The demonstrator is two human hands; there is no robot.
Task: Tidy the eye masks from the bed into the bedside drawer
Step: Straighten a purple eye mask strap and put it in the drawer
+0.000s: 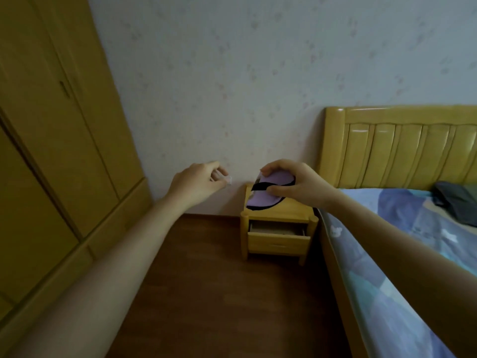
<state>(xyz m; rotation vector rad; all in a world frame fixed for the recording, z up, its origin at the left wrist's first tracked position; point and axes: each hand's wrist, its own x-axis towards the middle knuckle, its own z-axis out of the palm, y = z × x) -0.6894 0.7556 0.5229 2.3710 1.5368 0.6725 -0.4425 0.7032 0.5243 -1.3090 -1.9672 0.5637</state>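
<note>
My right hand (291, 184) grips a lilac eye mask (263, 198) with a black edge and black strap, held in the air in front of the wooden bedside cabinet (296, 210). The cabinet's top drawer (278, 239) stands pulled partly open, with a light interior showing. My left hand (198, 182) hovers to the left of the mask, fingers curled, pinching a small white thing (227, 179); what it is I cannot tell. The bed (402, 254) with a blue patterned sheet lies at the right.
A dark grey bundle of cloth (456, 202) lies on the bed near the wooden headboard (402, 148). A tall wooden wardrobe (51, 151) fills the left side. Brown wooden floor (219, 293) stretches between wardrobe and bed up to the pale wall.
</note>
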